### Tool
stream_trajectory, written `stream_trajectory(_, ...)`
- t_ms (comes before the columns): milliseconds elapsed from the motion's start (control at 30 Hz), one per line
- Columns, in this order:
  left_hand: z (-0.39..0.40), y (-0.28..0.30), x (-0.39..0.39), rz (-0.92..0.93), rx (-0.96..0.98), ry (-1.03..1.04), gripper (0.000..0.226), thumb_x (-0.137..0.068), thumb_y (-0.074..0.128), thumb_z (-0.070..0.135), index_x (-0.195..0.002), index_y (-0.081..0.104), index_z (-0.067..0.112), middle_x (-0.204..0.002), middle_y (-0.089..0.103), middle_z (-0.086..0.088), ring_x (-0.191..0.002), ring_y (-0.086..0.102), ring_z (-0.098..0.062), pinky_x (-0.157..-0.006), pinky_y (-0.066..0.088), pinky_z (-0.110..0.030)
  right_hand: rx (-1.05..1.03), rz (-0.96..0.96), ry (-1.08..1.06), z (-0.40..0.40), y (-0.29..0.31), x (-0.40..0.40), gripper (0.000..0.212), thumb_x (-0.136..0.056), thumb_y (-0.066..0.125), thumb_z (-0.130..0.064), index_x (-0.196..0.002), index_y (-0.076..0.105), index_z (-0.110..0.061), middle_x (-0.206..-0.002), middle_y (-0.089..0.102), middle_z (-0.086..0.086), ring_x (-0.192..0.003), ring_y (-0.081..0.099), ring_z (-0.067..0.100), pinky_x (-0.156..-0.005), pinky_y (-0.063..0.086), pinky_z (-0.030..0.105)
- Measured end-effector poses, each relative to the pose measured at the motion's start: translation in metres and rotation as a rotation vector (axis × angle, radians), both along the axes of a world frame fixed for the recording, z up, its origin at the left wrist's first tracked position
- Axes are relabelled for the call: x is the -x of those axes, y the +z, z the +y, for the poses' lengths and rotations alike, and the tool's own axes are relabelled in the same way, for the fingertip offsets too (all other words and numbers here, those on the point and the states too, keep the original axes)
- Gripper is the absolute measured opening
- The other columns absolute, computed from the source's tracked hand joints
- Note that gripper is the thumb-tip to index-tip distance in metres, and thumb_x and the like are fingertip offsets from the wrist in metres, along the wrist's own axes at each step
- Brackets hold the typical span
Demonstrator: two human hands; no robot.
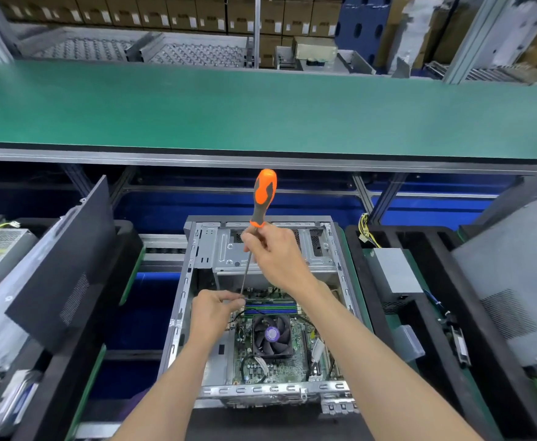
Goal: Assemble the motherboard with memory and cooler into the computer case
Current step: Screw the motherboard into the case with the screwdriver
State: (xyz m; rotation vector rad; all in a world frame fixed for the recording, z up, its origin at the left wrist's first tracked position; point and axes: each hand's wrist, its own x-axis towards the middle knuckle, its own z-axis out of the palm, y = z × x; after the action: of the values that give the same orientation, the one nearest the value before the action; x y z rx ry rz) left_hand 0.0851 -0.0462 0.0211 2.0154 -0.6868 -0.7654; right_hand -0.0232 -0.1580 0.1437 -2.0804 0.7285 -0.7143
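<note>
My right hand (273,256) grips the shaft of an orange-handled screwdriver (262,198), its handle pointing to 12 o'clock. My left hand (211,313) pinches near the screwdriver's tip. Below both hands, the open computer case (197,249) holds the motherboard (299,338), cooler fan (272,335) at 6 o'clock.

The open computer case (262,313) rests on the low work line at six o'clock. Beyond it, at twelve o'clock, runs the bare green conveyor belt (260,109).
</note>
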Motion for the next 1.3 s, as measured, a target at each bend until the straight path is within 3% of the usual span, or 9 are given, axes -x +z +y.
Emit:
stream_trajectory(133,-0.001,-0.004,-0.003,0.003,-0.046,0.038,0.011,-0.076,0.086,0.020,-0.083,0.081,0.026,-0.078,0.071,0.015,-0.081,0.063,0.001,-0.074,0.046,-0.021,0.018,0.027,0.023,0.006,-0.008,-0.005,0.027,-0.103,0.044,-0.013,-0.082,0.060,-0.004,-0.076,0.066,0.004,-0.067,0.062,0.020,-0.070,0.050,0.044)
stream_trajectory(233,-0.002,-0.014,-0.005,-0.061,-0.259,0.019,0.016,-0.084,0.072,0.006,-0.096,0.077,0.016,-0.093,0.071,0.000,-0.076,0.064,-0.011,-0.064,0.048,-0.020,0.065,0.068,0.038,0.010,-0.016,-0.007,0.030,-0.104,0.041,-0.011,-0.082,0.059,-0.001,-0.078,0.065,0.012,-0.069,0.061,0.029,-0.071,0.049,0.049)
stream_trajectory(400,0.001,-0.024,-0.004,-0.120,-0.539,-0.119,0.028,-0.087,0.050,0.004,-0.063,0.049,0.017,-0.064,0.050,-0.003,-0.063,0.047,-0.020,-0.062,0.042,-0.027,0.090,0.082,0.048,0.011,-0.025,-0.008,0.030,-0.103,0.041,-0.009,-0.082,0.059,0.000,-0.076,0.064,0.013,-0.069,0.060,0.031,-0.071,0.048,0.050)
stream_trajectory(467,-0.001,-0.024,-0.004,-0.113,-0.552,-0.113,0.023,-0.083,0.049,0.008,-0.062,0.045,0.016,-0.059,0.047,-0.002,-0.057,0.044,-0.019,-0.057,0.038,-0.026,0.081,0.085,0.051,0.012,-0.027,-0.007,0.030,-0.103,0.041,-0.009,-0.081,0.058,0.001,-0.074,0.063,0.015,-0.068,0.059,0.032,-0.068,0.048,0.050)
stream_trajectory(600,-0.002,-0.024,-0.005,-0.114,-0.581,-0.113,0.013,-0.084,0.060,0.025,-0.082,0.052,0.014,-0.079,0.060,-0.005,-0.076,0.058,-0.022,-0.059,0.040,-0.028,0.079,0.106,0.058,0.013,-0.033,-0.008,0.029,-0.103,0.041,-0.009,-0.080,0.056,-0.001,-0.070,0.060,0.011,-0.067,0.059,0.030,-0.067,0.048,0.047)
stream_trajectory(767,0.000,-0.026,-0.007,-0.159,-0.615,-0.098,0.017,-0.082,0.067,0.021,-0.074,0.054,0.014,-0.073,0.061,-0.002,-0.067,0.057,-0.018,-0.055,0.044,-0.026,0.066,0.122,0.055,0.013,-0.037,-0.009,0.030,-0.103,0.040,-0.009,-0.081,0.057,0.001,-0.073,0.060,0.015,-0.070,0.059,0.033,-0.070,0.048,0.049)
stream_trajectory(867,-0.001,-0.026,-0.006,-0.173,-0.597,-0.096,0.015,-0.082,0.063,0.014,-0.067,0.062,0.016,-0.069,0.063,0.000,-0.065,0.059,-0.018,-0.064,0.052,-0.027,0.079,0.117,0.056,0.014,-0.038,-0.009,0.030,-0.103,0.040,-0.008,-0.081,0.057,0.002,-0.073,0.061,0.017,-0.069,0.058,0.034,-0.069,0.048,0.050)
stream_trajectory(1000,-0.001,-0.029,-0.006,-0.164,-0.551,-0.114,0.022,-0.083,0.060,0.008,-0.089,0.072,0.026,-0.097,0.069,0.004,-0.090,0.065,-0.019,-0.078,0.056,-0.029,0.088,0.110,0.058,0.015,-0.039,-0.009,0.030,-0.103,0.040,-0.008,-0.082,0.058,0.003,-0.072,0.061,0.017,-0.069,0.058,0.034,-0.069,0.048,0.051)
stream_trajectory(1300,-0.001,-0.033,-0.006,-0.150,-0.483,-0.143,0.037,-0.081,0.062,0.000,-0.096,0.075,0.032,-0.114,0.068,0.000,-0.076,0.063,-0.017,-0.054,0.046,-0.022,0.098,0.100,0.060,0.018,-0.039,-0.009,0.028,-0.101,0.043,-0.008,-0.081,0.059,0.003,-0.072,0.062,0.017,-0.069,0.059,0.035,-0.069,0.048,0.050)
